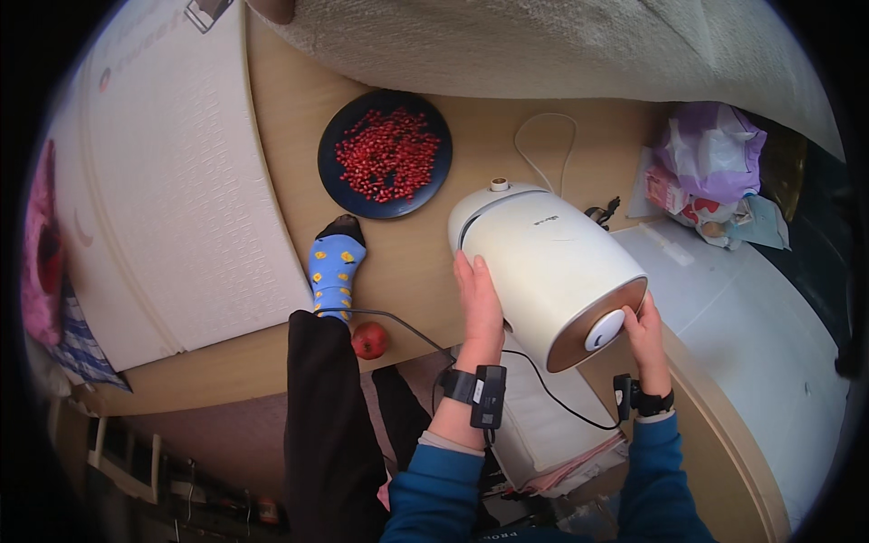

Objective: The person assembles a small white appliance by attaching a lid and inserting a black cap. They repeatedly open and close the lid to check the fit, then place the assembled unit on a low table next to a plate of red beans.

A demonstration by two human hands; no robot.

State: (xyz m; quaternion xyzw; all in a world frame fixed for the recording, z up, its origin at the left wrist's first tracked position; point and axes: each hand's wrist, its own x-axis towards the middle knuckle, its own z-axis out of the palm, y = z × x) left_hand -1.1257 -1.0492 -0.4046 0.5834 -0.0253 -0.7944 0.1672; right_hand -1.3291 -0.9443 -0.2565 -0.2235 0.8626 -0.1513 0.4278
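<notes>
A rounded white household appliance (534, 262) with a copper-coloured end panel and a white round knob (604, 330) is tilted between my hands, over the right part of the wooden surface. My left hand (480, 299) lies along its left side, fingers up against the shell. My right hand (644, 339) grips its near right edge beside the panel, with some fingertips hidden. Left of the appliance, a dark plate (329, 163) holds many loose red pomegranate seeds (387, 156). A whole red pomegranate (369, 340) sits near the front edge of the wood.
My foot in a blue patterned sock (333, 271) rests by the pomegranate. Black cables run from my wrist devices (489, 396). A white cord (572, 145) lies behind the appliance, plastic bags (711, 149) to its right. A white panel (181, 199) stands left; pale thick fabric (543, 50) hangs behind.
</notes>
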